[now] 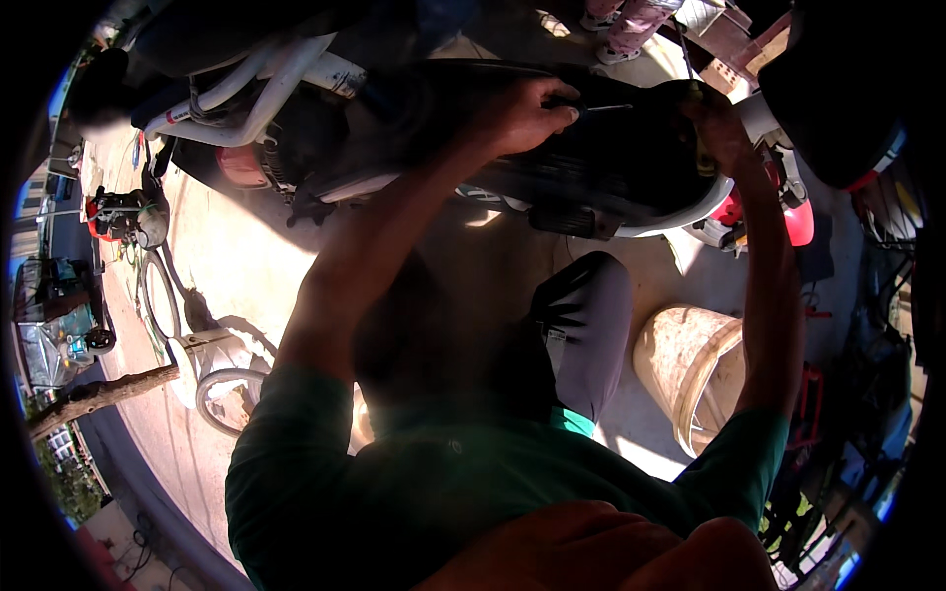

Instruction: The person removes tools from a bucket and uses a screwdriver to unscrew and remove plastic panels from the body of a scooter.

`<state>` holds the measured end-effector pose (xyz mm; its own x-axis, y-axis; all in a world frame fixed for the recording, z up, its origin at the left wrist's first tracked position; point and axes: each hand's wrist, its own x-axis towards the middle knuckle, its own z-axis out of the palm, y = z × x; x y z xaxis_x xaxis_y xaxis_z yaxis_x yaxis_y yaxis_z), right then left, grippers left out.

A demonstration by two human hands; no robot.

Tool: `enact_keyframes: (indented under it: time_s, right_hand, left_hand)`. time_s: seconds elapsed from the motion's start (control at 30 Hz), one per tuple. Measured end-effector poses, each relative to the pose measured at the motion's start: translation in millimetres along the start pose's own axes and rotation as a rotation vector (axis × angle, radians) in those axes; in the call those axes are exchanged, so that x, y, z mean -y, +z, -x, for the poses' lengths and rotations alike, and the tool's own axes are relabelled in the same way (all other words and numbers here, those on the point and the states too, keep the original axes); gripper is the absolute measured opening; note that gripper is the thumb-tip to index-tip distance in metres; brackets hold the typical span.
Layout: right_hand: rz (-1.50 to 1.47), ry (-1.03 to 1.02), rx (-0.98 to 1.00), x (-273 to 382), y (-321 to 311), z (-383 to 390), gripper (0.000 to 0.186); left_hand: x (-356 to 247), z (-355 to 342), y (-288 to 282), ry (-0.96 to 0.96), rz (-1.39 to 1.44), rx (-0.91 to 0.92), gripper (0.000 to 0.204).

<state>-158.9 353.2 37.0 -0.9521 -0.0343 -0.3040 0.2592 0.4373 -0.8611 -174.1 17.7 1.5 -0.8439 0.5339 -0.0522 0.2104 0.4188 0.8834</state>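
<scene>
A dark-bodied motor scooter (581,187) lies across the far side in front of me, much of it in deep shadow. Over its black body my left hand (527,116) is closed around the dark handle of what looks like a screwdriver (603,106). The thin shaft points right, toward my other hand. My right hand (717,128) is at the right end of the black body, its fingers curled in the shade. Whatever those fingers grip is too dark to make out.
A dirty whitish bucket (680,364) lies tipped beside my knee. On the left are white frame tubes (286,89), a small red-and-black machine (126,217), a pale container (212,360) with a hose, and a wooden pole (103,399). Another person's legs (636,30) show at the far edge.
</scene>
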Motion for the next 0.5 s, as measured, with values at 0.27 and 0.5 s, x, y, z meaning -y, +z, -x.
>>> enact_keyframes:
  time_s: [0.27,0.5]
  right_hand:
    - [-0.642,-0.318,0.186,-31.6,-26.3,-50.9,0.039]
    - [-0.663,-0.317,0.173,-36.5,-25.4,-47.2,0.037]
  left_hand:
    - [-16.0,-87.4,18.2,0.011,-0.164,0.067,0.03]
    - [-49.5,-119.4,13.1,-0.221,-0.339,0.194,0.037]
